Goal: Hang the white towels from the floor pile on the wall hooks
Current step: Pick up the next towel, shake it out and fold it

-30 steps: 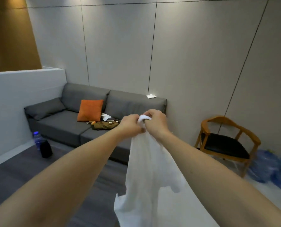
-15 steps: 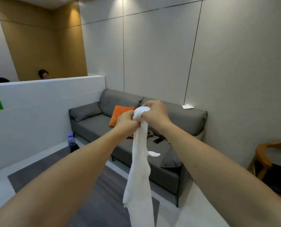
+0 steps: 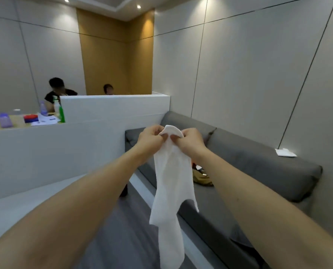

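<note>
A white towel [image 3: 171, 183] hangs straight down in front of me, held up at chest height. My left hand [image 3: 150, 139] pinches its top edge from the left. My right hand [image 3: 189, 141] pinches the same edge from the right, thumbs almost touching, with a small fold of cloth standing up between them. The towel's lower end drops out of the bottom of the view. No wall hooks and no floor pile are in sight.
A grey sofa [image 3: 259, 171] runs along the right wall, with a brown bag [image 3: 201, 178] on its seat and a white paper [image 3: 285, 152] on its back. A white partition [image 3: 113, 111] stands ahead; two people sit behind it by a cluttered desk [image 3: 31, 119].
My view has swung left, from the sofa and wooden chair toward the partition and desk. Both hands stayed on the towel's top edge, now slightly apart with the cloth spread between them.
</note>
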`<state>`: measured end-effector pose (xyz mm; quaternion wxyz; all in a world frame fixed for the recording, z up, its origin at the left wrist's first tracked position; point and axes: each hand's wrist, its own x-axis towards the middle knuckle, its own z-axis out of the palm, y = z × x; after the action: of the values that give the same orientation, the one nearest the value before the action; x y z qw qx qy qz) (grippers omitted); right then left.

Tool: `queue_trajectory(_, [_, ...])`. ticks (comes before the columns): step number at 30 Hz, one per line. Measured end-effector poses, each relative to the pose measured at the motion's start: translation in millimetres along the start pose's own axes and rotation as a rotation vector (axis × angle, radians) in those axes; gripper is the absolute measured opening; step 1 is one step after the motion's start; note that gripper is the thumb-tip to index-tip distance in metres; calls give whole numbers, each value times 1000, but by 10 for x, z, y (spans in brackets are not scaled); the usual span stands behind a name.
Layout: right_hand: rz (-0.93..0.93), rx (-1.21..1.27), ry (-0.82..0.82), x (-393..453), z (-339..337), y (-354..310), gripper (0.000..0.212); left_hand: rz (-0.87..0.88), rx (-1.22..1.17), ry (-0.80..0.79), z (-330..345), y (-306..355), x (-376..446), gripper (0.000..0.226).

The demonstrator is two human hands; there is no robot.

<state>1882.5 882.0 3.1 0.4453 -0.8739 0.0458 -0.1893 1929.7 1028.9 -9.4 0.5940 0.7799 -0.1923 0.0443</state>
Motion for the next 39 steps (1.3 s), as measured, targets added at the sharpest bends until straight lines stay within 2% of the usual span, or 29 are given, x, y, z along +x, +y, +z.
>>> queue_trajectory(2, [-53, -50, -87, 152, 164, -28, 26, 12, 36, -25, -120, -44, 57, 17])
queue_trajectory(3, [-90, -69, -114, 226, 241, -42, 26, 17, 75, 1, -172, -69, 91, 12])
queue_trajectory(4, [-129, -89, -135, 298, 308, -55, 28, 7, 107, 61, -226, -90, 121, 5])
queue_trajectory(7, [-267, -201, -167, 498, 464, -55, 40, -50, 161, 282, -388, -170, 197, 14])
queue_trajectory(9, [-329, -346, -174, 613, 515, 23, 34, -59, 195, 392, -481, -187, 210, 19])
queue_trajectory(12, [-325, -447, -182, 808, 489, 260, 19, -71, 261, 587, -605, -177, 229, 22])
queue_trajectory(17, [-308, -417, -192, 1192, 305, 633, 13, -160, 530, 857, -719, -208, 146, 24])
queue_trajectory(20, [-344, -351, -188, 1364, 267, 720, 14, -216, 537, 933, -717, -239, 13, 23])
queue_trajectory(23, [-405, -230, -307, 1482, 291, 751, 21, -231, 413, 964, -728, -213, -136, 22])
queue_trajectory(25, [-431, -151, -445, 1522, 298, 732, 34, -237, 283, 959, -751, -176, -233, 24])
queue_trajectory(27, [-370, -27, -611, 1551, 278, 683, 43, -247, 173, 933, -815, -169, -329, 22])
queue_trajectory(30, [-238, 136, -884, 1638, 258, 627, 43, -264, 17, 833, -937, -199, -482, 7])
queue_trajectory(32, [-213, 135, -1027, 1702, 309, 594, 35, -272, -6, 746, -1040, -279, -537, 19])
queue_trajectory(34, [-245, 45, -1036, 1758, 447, 561, 26, -279, 53, 704, -1145, -374, -522, 27])
queue_trajectory(37, [-281, -47, -867, 1897, 801, 511, 23, -352, 168, 737, -1351, -566, -385, 22])
queue_trajectory(39, [-309, -133, -763, 2015, 1069, 477, 21, -429, 399, 799, -1517, -706, -253, 20])
